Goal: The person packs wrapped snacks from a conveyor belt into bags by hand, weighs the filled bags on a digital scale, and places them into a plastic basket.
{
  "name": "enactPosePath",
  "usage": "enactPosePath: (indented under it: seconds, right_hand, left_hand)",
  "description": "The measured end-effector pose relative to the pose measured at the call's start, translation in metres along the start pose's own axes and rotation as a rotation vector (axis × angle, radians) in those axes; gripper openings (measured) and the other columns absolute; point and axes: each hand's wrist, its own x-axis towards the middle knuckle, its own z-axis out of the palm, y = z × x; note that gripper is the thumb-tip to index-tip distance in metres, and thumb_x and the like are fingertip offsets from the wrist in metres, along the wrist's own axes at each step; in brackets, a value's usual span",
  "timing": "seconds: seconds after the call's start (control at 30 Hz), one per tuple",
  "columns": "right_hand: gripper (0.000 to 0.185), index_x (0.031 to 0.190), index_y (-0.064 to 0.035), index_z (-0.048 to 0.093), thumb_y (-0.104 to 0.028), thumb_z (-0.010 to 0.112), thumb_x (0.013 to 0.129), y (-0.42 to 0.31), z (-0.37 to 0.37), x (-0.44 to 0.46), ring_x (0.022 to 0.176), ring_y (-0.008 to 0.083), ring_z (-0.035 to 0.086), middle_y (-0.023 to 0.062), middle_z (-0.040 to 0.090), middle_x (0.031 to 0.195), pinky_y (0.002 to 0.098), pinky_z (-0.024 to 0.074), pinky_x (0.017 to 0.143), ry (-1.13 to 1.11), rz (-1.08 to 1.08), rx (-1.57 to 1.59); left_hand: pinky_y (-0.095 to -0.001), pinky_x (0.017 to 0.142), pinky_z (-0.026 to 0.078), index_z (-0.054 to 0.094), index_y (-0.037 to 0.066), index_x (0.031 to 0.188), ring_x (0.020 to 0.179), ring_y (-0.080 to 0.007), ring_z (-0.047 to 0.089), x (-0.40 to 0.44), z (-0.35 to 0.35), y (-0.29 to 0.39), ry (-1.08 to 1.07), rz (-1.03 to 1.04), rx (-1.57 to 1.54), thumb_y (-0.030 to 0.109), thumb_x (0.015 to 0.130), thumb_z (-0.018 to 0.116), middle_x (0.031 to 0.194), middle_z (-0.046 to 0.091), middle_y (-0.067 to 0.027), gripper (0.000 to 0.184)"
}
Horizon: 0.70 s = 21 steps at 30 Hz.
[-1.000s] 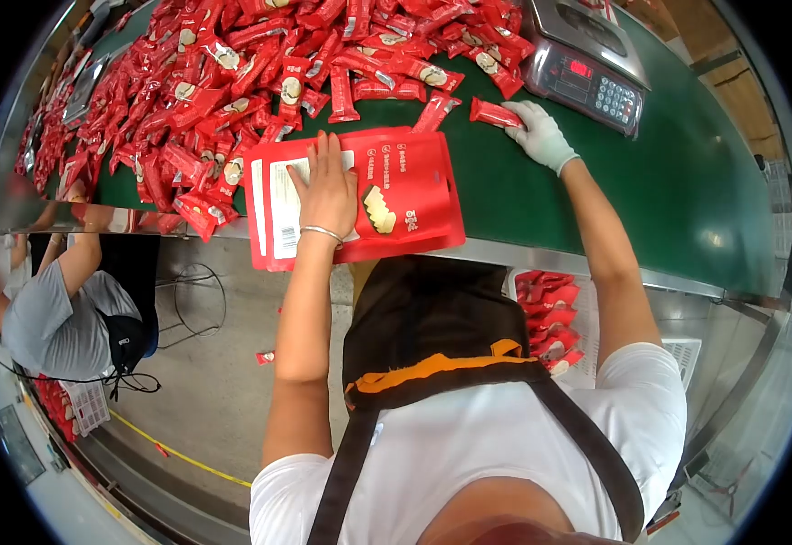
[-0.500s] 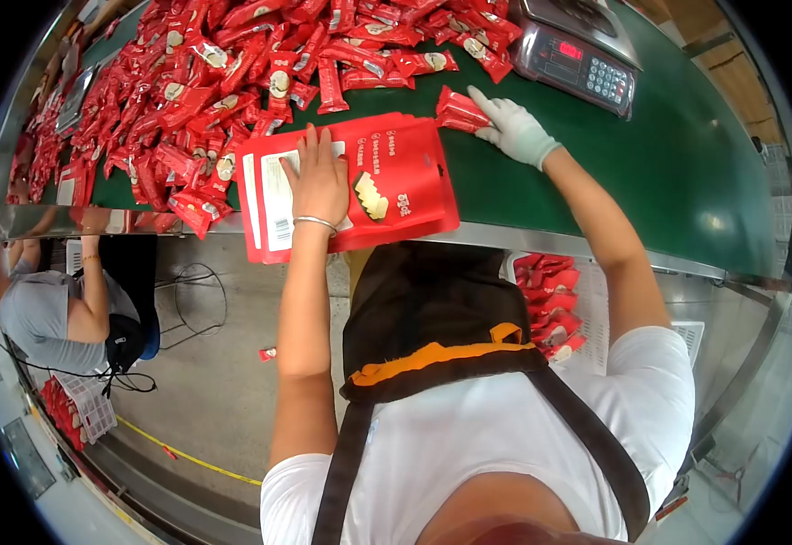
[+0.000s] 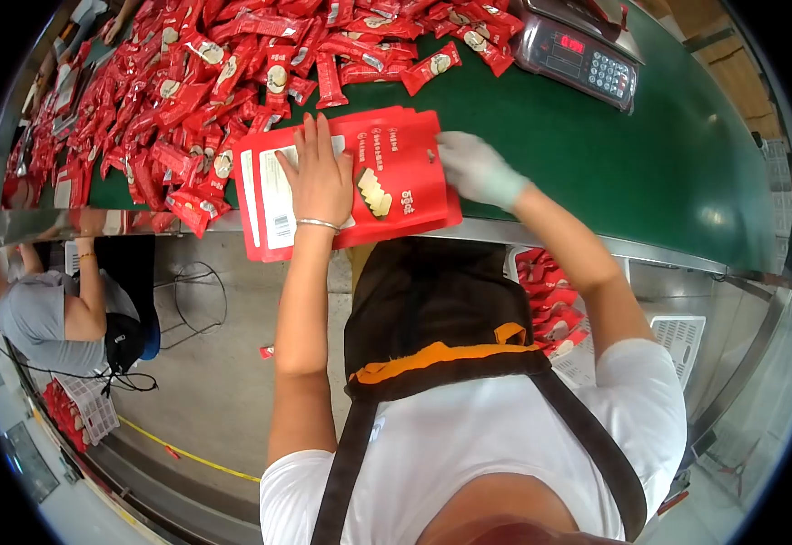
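A stack of flat red printed pouches (image 3: 391,195) lies at the front edge of the green table, a white label panel and a barcode on the left part of the top one. My bare left hand (image 3: 321,186) rests flat on that panel, fingers spread, a bracelet at the wrist. My right hand (image 3: 482,171), in a white glove, is at the right edge of the pouches near the small hanging hole. Its fingers are blurred and partly hidden, so I cannot see whether they grip the edge. A heap of small red snack packets (image 3: 232,82) lies just beyond the pouches.
A digital scale (image 3: 578,59) with a lit red display stands at the back right of the green table (image 3: 687,173). Below the table edge is a white crate with red packets (image 3: 550,291). Another person (image 3: 60,304) in grey sits at the left.
My right hand has moved left and toward me, to the pouches. The red packets beside it no longer show there. The scale's display has changed. My left hand stays on the pouches.
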Motion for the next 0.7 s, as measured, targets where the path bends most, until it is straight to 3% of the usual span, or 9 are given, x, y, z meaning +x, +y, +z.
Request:
enactPosePath:
  seconds: [0.03, 0.1, 0.23, 0.33, 0.4, 0.47, 0.57, 0.67, 0.7]
  right_hand:
    - [0.031, 0.114, -0.0052, 0.061, -0.012, 0.066, 0.084, 0.002, 0.023, 0.02, 0.103, 0.0384, 0.059, 0.0188, 0.061, 0.115, 0.0455, 0.05, 0.089, -0.262, 0.213, 0.167]
    - [0.034, 0.118, -0.0058, 0.062, -0.016, 0.064, 0.086, 0.046, 0.107, 0.005, 0.107, 0.0342, 0.061, 0.017, 0.063, 0.119, 0.0431, 0.0496, 0.092, -0.253, 0.115, 0.11]
    - [0.039, 0.123, -0.0037, 0.059, -0.013, 0.061, 0.085, 0.014, 0.063, 0.027, 0.103, 0.0302, 0.062, 0.0188, 0.063, 0.118, 0.0409, 0.0497, 0.09, -0.27, -0.136, 0.547]
    - [0.03, 0.114, -0.0099, 0.069, -0.01, 0.059, 0.085, -0.004, -0.049, 0.071, 0.098, 0.0202, 0.066, 0.0127, 0.07, 0.11, 0.0328, 0.0518, 0.087, -0.762, 0.564, 0.4]
    - [0.025, 0.104, -0.0081, 0.071, -0.008, 0.061, 0.081, 0.075, -0.049, 0.057, 0.096, 0.0243, 0.066, 0.0123, 0.069, 0.102, 0.0358, 0.053, 0.084, -0.174, 0.401, 0.336]
    - [0.051, 0.131, -0.0111, 0.054, -0.011, 0.067, 0.082, 0.107, -0.041, 0.07, 0.124, 0.0317, 0.05, 0.011, 0.054, 0.134, 0.0379, 0.0416, 0.105, 0.136, 0.217, -0.219]
    - [0.049, 0.132, -0.0085, 0.052, -0.019, 0.064, 0.086, 0.142, -0.004, 0.087, 0.118, 0.0326, 0.054, 0.0116, 0.058, 0.127, 0.0386, 0.0424, 0.104, -0.045, 0.091, -0.481]
    - [0.046, 0.133, -0.0094, 0.051, -0.021, 0.062, 0.09, 0.08, -0.027, 0.121, 0.107, 0.0326, 0.061, 0.0126, 0.064, 0.114, 0.0383, 0.0476, 0.097, 0.001, 0.366, 0.179]
    - [0.047, 0.136, -0.0135, 0.05, -0.027, 0.061, 0.092, 0.067, -0.024, 0.136, 0.098, 0.0336, 0.064, 0.0136, 0.066, 0.106, 0.0399, 0.0514, 0.088, 0.135, 0.274, 0.303]
  left_hand:
    - [-0.0582, 0.118, 0.006, 0.024, 0.003, 0.152, 0.147, -0.036, 0.02, 0.0, -0.002, 0.003, 0.027, 0.032, 0.098, 0.028, 0.099, 0.042, 0.159, 0.024, -0.0166, 0.062]
    - [-0.0584, 0.118, 0.007, 0.023, 0.002, 0.152, 0.147, -0.0353, 0.022, -0.002, -0.007, 0.004, 0.046, 0.116, 0.129, 0.028, 0.098, 0.043, 0.159, 0.026, -0.0153, 0.063]
    - [-0.058, 0.118, 0.008, 0.025, 0.005, 0.153, 0.146, -0.033, 0.026, -0.001, -0.008, -0.002, -0.08, 0.124, -0.006, 0.03, 0.098, 0.042, 0.157, 0.031, -0.0125, 0.063]
    - [-0.0568, 0.118, 0.009, 0.029, 0.008, 0.152, 0.146, -0.0313, 0.026, 0.001, -0.005, -0.002, -0.145, 0.125, 0.182, 0.035, 0.098, 0.038, 0.157, 0.032, -0.0123, 0.062]
    - [-0.0565, 0.119, 0.009, 0.033, 0.009, 0.151, 0.146, -0.0312, 0.026, 0.005, -0.006, 0.0, -0.149, 0.1, 0.184, 0.037, 0.098, 0.036, 0.157, 0.033, -0.0116, 0.06]
    - [-0.0567, 0.119, 0.008, 0.037, 0.008, 0.149, 0.146, -0.0313, 0.027, 0.001, -0.005, 0.0, -0.142, 0.11, 0.201, 0.037, 0.098, 0.037, 0.156, 0.035, -0.0111, 0.059]
    - [-0.0572, 0.118, 0.008, 0.04, 0.007, 0.147, 0.146, -0.0323, 0.027, 0.001, -0.005, -0.002, -0.126, 0.109, 0.17, 0.036, 0.098, 0.038, 0.155, 0.037, -0.0112, 0.058]
    - [-0.0568, 0.118, 0.009, 0.041, 0.005, 0.146, 0.145, -0.0333, 0.028, 0.005, -0.004, -0.005, -0.112, 0.095, 0.141, 0.036, 0.097, 0.039, 0.154, 0.038, -0.0121, 0.058]
    - [-0.0565, 0.118, 0.009, 0.041, 0.005, 0.146, 0.145, -0.0335, 0.028, 0.005, -0.004, -0.004, -0.12, 0.093, 0.125, 0.036, 0.097, 0.039, 0.153, 0.038, -0.0123, 0.058]
